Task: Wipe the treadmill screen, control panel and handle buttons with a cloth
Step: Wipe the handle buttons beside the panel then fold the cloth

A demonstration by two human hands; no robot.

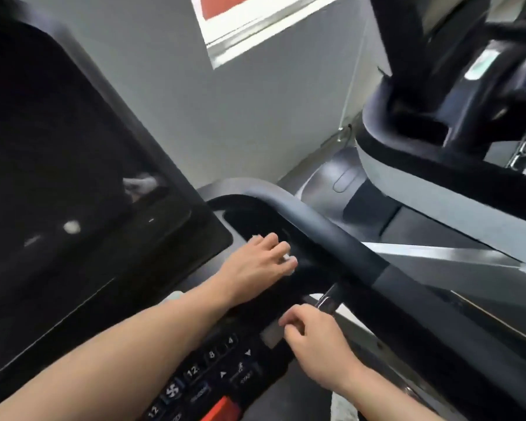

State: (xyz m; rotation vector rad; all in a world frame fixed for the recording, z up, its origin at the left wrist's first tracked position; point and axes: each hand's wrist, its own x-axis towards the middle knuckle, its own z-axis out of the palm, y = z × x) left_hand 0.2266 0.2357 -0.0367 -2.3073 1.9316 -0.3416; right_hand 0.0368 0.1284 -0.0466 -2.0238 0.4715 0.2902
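While L hand (260,262) presses cloth (287,259) flat | R hand (313,338) curled, empty | screen (58,177) tilts up-left

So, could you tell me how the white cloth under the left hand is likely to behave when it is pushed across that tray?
The cloth is probably soft and floppy: only small white tufts show between the left hand's fingers. It looks light, being bunched wholly under one palm. It should slide readily, since the black tray looks smooth.
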